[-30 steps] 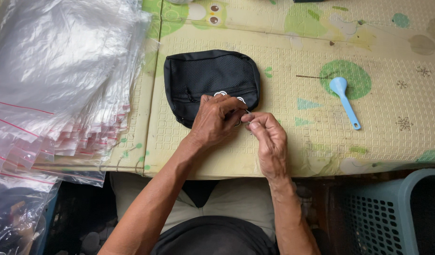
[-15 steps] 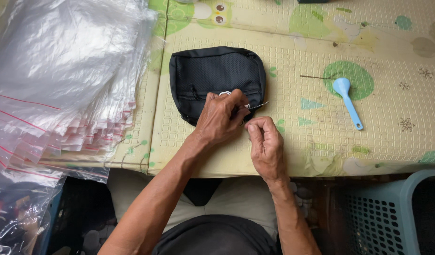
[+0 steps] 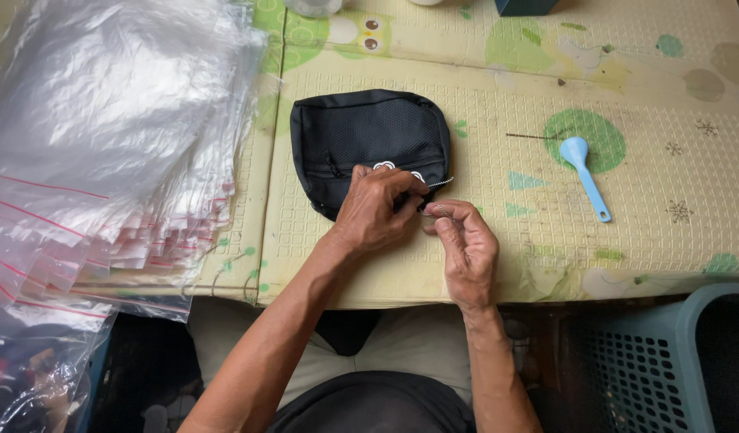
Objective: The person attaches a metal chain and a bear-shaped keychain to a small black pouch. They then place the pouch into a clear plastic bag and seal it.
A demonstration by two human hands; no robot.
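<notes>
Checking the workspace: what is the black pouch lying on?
The black pouch lies on a yellow patterned foam mat. The left hand covers its lower edge; whatever is beneath cannot be seen.

Soft, even daylight fills the view, brightest on the pale surface [image 3: 546,265]. Glare whitens the stacked plastic bags [image 3: 105,128]. Shadows are faint; below the surface edge it is dim. Focus is fair, though the small item at the right hand [image 3: 466,248] is perhaps too blurred to tell.

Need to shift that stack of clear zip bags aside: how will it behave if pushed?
The stack of clear zip bags looks thin and glossy, so it is probably floppy and slippery. Its fanned edges overhang the patterned mat, so layers may slide apart or spill.
</notes>
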